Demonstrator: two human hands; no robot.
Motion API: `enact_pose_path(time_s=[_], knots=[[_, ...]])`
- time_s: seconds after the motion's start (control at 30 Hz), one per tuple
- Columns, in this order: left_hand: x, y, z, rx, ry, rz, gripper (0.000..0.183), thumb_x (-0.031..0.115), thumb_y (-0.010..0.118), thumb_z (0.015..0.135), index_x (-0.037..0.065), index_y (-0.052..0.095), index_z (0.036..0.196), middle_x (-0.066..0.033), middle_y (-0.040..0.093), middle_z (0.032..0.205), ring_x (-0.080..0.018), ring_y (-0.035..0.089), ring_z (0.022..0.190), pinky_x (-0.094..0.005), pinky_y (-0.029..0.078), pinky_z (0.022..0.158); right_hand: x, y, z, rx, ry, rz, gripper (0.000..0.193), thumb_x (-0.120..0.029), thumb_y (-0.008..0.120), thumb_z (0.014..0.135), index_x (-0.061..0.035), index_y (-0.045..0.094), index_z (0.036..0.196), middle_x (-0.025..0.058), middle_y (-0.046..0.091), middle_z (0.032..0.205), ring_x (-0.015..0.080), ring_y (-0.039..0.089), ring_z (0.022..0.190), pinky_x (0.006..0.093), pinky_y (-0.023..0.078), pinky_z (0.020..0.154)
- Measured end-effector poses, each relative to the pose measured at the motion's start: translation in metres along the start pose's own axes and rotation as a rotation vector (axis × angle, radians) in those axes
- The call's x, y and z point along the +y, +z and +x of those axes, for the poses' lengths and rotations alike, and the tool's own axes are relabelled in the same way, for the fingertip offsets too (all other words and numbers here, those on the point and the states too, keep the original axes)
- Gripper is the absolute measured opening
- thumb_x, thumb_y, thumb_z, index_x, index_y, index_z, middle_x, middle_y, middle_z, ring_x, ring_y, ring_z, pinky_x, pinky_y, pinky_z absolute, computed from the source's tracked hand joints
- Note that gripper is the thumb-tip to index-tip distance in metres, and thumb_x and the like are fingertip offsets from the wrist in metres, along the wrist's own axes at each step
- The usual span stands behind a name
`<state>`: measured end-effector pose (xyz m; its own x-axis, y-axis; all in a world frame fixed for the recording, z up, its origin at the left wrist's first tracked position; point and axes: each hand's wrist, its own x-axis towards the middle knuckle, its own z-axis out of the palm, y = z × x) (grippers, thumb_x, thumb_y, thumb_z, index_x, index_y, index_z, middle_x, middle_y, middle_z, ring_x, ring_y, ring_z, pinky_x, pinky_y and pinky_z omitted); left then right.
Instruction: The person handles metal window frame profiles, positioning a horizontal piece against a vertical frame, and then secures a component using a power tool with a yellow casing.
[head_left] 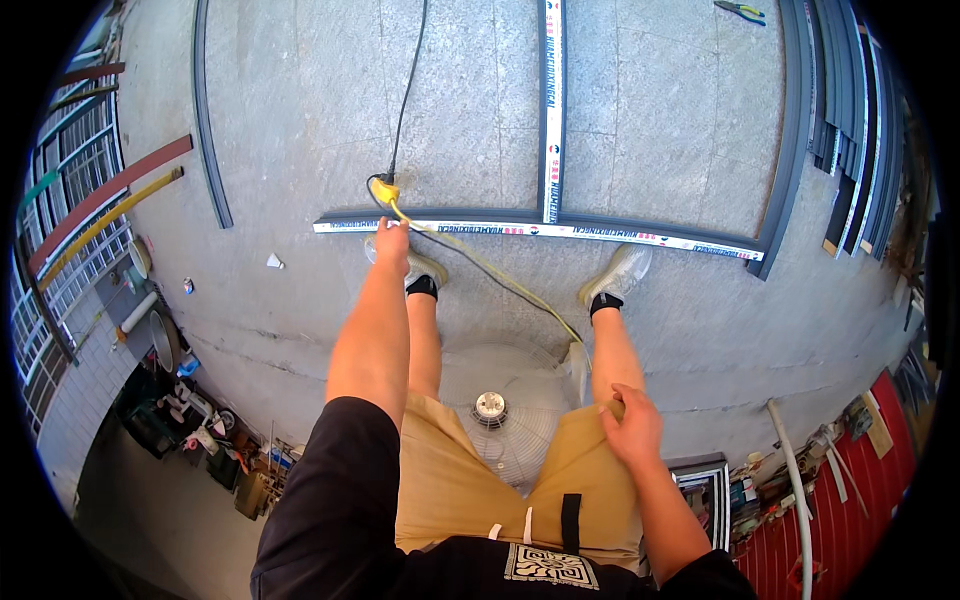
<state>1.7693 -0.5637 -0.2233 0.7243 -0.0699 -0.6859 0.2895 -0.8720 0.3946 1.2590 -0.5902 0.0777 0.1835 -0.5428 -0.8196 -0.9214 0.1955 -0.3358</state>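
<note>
My left hand (393, 243) reaches down to a long grey metal profile (470, 228) with a white labelled strip, its fingers closed at the near edge close to the bar's left end. Just beyond those fingers lies a yellow plug connector (384, 190), joined to a black cable (404, 110). A yellowish cord (500, 277) runs from it across the bar toward my right foot. My right hand (634, 430) rests on my right thigh just above the knee, fingers extended, holding nothing. A second profile (552, 110) meets the long bar from beyond, and another (785, 150) meets its right end.
A loose grey bar (207, 110) lies at left, with a stack of profiles (868, 130) at far right. Pliers (740, 12) lie at the top. Behind my legs stands a round wire-guarded fan (515, 440). Metal racks (75, 180) line the left side.
</note>
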Motion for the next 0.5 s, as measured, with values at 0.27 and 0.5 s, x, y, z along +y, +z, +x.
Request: enact_pose_path(time_s=[0.27,0.5], knots=[[-0.131,-0.054,-0.103,-0.459,0.115,0.535,0.047,0.013,0.067,0.098,0.0,0.059,0.142,-0.0153,0.071,0.126,-0.0251,0.066,0.114,-0.0384,0.052,0.096,0.014,0.027,0.027,0.092,-0.023,0.092,0.035,-0.02,0.077,0.085,-0.0052,0.072,0.116,0.0127,0.075,0.106,0.0335,0.071,0.1,0.0445,0.056,0.089],[-0.027,-0.064,-0.251,-0.704,0.229,0.598,0.045,0.025,0.064,0.102,0.003,0.061,0.141,-0.0133,0.074,0.116,-0.0252,0.07,0.107,-0.037,0.055,0.093,0.047,0.025,0.049,0.262,-0.053,0.132,0.036,-0.022,0.075,0.087,-0.0052,0.072,0.118,0.0187,0.071,0.116,0.038,0.066,0.112,0.0463,0.052,0.097]])
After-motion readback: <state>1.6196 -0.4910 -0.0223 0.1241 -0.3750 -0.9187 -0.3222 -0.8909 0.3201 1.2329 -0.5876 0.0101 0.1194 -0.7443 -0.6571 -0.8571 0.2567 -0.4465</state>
